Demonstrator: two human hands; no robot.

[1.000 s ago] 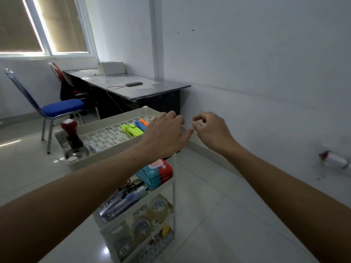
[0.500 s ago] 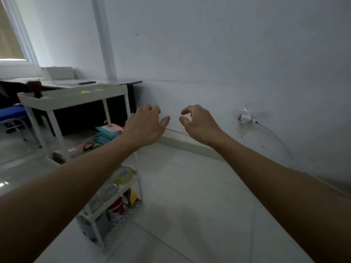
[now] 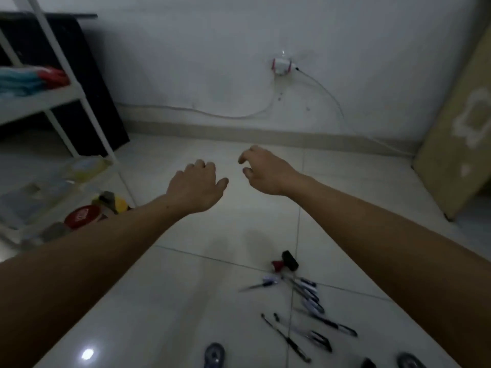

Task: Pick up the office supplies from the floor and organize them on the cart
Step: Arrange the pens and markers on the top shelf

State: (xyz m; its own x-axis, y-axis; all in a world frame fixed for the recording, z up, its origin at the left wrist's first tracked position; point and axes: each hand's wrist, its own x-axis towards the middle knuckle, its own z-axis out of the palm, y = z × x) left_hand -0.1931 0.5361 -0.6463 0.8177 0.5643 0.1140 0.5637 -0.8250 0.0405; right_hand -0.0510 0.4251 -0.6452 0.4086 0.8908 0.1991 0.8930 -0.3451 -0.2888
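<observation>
Several pens [image 3: 309,304] lie scattered on the white tiled floor at the lower right, with a red and black stamp [image 3: 285,262] beside them and small dark items [image 3: 214,354] at the bottom edge. The white cart [image 3: 66,91] stands at the left; its shelves hold teal packets [image 3: 24,79], tape rolls [image 3: 87,166] and a red round tin [image 3: 82,216]. My left hand [image 3: 196,185] and my right hand [image 3: 263,171] hover side by side above the floor, both holding nothing, fingers loosely curled and apart. The pens lie nearer me than either hand.
A wall socket [image 3: 282,66] with white cables [image 3: 239,115] sits on the far wall. A tan board [image 3: 459,128] leans at the right. A dark desk panel [image 3: 87,83] stands behind the cart.
The view has swung down and right from the cart's top to the floor, bringing the scattered pens into sight. Both hands have dropped lower and stay empty.
</observation>
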